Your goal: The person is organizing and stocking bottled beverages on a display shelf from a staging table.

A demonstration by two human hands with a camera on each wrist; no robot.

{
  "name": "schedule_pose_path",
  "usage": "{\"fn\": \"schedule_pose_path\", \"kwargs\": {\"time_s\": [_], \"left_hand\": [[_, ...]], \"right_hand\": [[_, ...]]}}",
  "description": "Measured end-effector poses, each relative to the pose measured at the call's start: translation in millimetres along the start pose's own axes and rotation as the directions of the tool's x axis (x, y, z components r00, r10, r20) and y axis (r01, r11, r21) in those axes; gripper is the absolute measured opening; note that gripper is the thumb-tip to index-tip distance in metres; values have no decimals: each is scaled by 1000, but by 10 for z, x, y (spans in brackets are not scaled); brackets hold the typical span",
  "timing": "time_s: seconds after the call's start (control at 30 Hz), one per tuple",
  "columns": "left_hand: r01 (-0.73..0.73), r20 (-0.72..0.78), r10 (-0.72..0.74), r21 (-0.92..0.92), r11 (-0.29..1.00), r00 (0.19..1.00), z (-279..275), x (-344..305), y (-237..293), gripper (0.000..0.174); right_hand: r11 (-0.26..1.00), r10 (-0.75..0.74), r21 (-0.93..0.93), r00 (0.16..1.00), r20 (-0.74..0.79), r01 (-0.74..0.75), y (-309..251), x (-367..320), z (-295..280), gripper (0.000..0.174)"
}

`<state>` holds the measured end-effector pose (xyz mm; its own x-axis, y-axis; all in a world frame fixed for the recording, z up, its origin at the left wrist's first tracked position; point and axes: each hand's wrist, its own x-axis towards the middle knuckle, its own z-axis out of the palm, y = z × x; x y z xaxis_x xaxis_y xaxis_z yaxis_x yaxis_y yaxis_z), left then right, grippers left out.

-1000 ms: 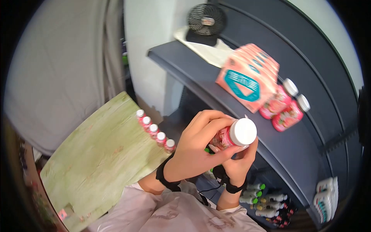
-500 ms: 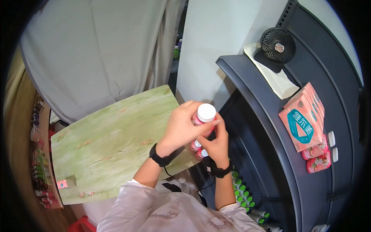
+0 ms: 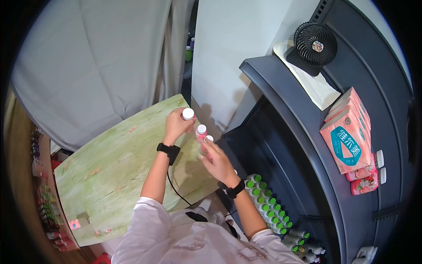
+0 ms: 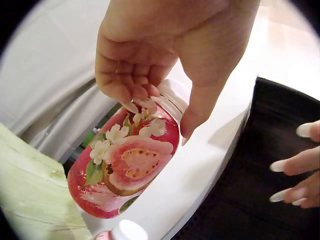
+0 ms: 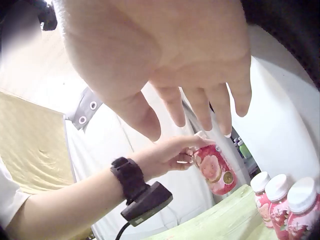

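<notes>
My left hand (image 3: 176, 125) grips a pink bottle by its neck, below the white cap (image 3: 188, 114), over the far right corner of the green table (image 3: 132, 154). In the left wrist view the bottle (image 4: 130, 160) hangs tilted, with fruit and flowers on its label. The right hand (image 3: 218, 164) holds nothing, its fingers spread and extended beside the row of pink bottles (image 3: 201, 131) along the table's right edge. The right wrist view shows three bottles (image 5: 280, 200) in that row, while the right palm (image 5: 165, 50) fills the top.
A dark shelf (image 3: 299, 119) on the right carries a black fan (image 3: 315, 46), pink tissue packs (image 3: 347, 141) and two pink bottles (image 3: 365, 184). Green-capped bottles (image 3: 268, 204) stand lower down. A grey curtain (image 3: 96, 57) hangs behind the table, and a small pink box (image 3: 75, 224) lies near its left end.
The hands have parted. My left hand has carried the bottle left and away over the table corner; my right hand has let go and moved down and left beside the row.
</notes>
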<state>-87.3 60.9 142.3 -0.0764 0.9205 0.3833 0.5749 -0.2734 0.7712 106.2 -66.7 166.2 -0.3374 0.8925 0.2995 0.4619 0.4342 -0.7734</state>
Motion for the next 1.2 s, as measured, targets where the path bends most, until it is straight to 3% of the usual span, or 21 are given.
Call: {"fn": "schedule_pose_path", "kwargs": {"time_s": [0.07, 0.13, 0.47, 0.57, 0.83, 1.03, 1.2], "left_hand": [[45, 30, -45, -22, 999, 999, 130, 73, -230, 37], [103, 72, -99, -53, 993, 992, 247, 127, -373, 37], [154, 175, -134, -105, 983, 975, 881, 144, -1033, 33], [174, 200, -152, -94, 980, 968, 942, 134, -1089, 33], [157, 192, -139, -80, 984, 972, 1062, 121, -1233, 31], [258, 216, -214, -201, 945, 953, 1067, 97, -1142, 27], [249, 264, -184, -238, 939, 947, 1032, 86, -1191, 30]], "right_hand": [[997, 75, -25, 996, 54, -73, 26, -50, 13, 46], [994, 60, -97, 997, 58, -54, 130, -109, 50, 44], [976, 153, -162, 987, 43, -145, 177, -365, -41, 44], [967, 187, -185, 981, 48, -175, 201, -412, -55, 43], [973, 102, -214, 994, 44, -91, 276, -333, 52, 42], [981, 121, -163, 989, 82, -106, 298, -359, 130, 42], [977, 115, -189, 990, 86, -97, 274, -433, 105, 43]]}}
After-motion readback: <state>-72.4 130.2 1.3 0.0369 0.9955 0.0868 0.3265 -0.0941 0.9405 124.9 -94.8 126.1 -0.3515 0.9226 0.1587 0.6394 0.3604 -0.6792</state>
